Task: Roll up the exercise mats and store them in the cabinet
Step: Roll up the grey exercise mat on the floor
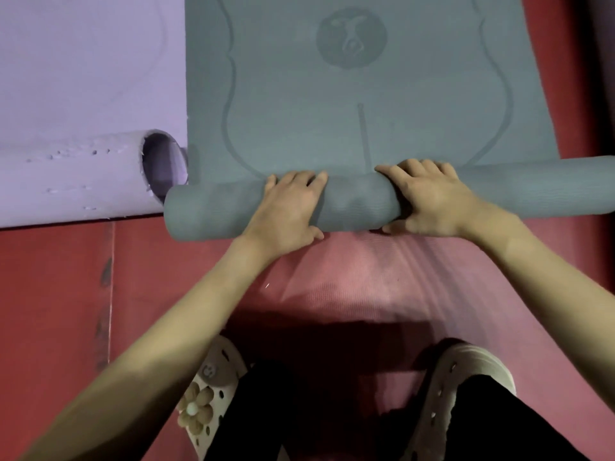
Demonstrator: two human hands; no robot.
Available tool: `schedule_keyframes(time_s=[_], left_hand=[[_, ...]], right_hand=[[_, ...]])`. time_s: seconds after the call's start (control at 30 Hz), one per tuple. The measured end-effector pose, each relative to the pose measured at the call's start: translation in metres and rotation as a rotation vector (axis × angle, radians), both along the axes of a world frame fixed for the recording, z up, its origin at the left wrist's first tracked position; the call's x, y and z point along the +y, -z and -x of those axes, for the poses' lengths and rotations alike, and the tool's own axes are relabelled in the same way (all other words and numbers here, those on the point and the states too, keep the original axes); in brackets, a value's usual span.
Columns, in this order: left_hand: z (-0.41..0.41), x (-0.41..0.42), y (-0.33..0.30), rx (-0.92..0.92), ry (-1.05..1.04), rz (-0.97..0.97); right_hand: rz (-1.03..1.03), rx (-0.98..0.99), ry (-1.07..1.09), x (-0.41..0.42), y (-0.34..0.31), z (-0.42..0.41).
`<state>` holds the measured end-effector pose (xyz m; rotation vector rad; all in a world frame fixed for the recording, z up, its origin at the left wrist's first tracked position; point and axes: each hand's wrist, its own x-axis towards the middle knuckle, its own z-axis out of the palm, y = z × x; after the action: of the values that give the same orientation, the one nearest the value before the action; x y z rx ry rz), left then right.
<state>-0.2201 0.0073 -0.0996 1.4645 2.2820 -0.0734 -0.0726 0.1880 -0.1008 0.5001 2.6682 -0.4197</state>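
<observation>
A grey-green exercise mat (366, 88) lies ahead of me, its near end wound into a thick roll (356, 204) that spans the view. My left hand (289, 204) grips the roll left of its middle, fingers over the top and thumb on the near side. My right hand (429, 197) grips the roll right of its middle in the same way. A lilac mat (90, 61) lies to the left, its near end rolled into a loose tube (73, 181) with an open end. Under the grey-green mat a pink mat (359, 277) lies flat.
The red floor (56, 311) surrounds the mats. My feet in pale perforated clogs (206, 387) stand at the bottom of the view, with my black trousers (332, 414) between them. No cabinet is in view.
</observation>
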Motion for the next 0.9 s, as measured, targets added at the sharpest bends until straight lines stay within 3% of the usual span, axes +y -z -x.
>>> schedule_keyframes(time_s=[0.2,0.33,0.57,0.7,0.9], left_hand=[[0.026,0.021,-0.008,-0.165,-0.044,0.053],[0.031,0.024,-0.01,-0.169,-0.038,0.073],[0.012,0.013,-0.003,0.076,-0.015,-0.034],[0.022,0.022,0.001,0.001,-0.076,-0.055],[0.043,0.04,-0.006,-0.116,-0.111,-0.011]], right_hand=[[-0.208,0.319,0.043,-0.021,0.02,-0.034],[-0.218,0.279,0.038,-0.013,0.027,-0.025],[-0.164,0.145,0.021,0.017,0.018,0.007],[-0.12,0.17,0.027,0.024,0.016,0.012],[-0.233,0.343,0.118,0.006,0.03,-0.012]])
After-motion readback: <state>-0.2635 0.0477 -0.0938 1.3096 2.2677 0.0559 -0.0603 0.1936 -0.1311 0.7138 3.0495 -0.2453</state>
